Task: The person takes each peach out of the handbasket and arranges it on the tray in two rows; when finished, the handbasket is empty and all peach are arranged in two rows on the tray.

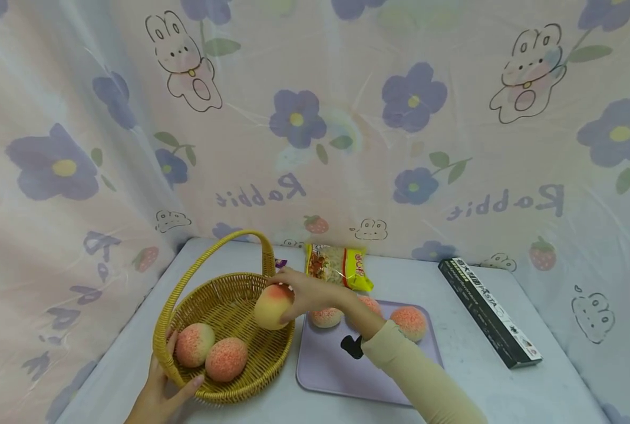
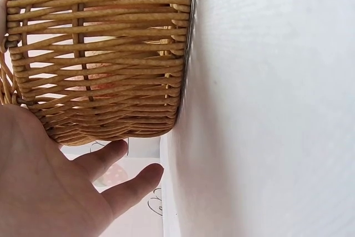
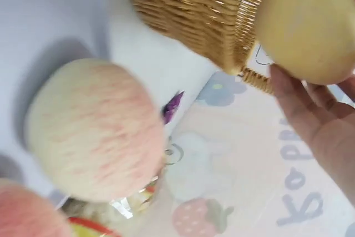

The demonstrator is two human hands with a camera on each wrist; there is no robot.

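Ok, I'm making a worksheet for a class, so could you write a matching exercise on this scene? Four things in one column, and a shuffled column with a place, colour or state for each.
Things:
1. Left hand
2. Right hand
3. Tray
4. Black pasta box

Places, colours and states:
A. Holds a yellow-and-red peach
B. Lies to the right of the tray
C. Touches the near left side of the wicker basket
D. Purple, with pinkish peaches on it

Right pairs: 1-C, 2-A, 3-D, 4-B
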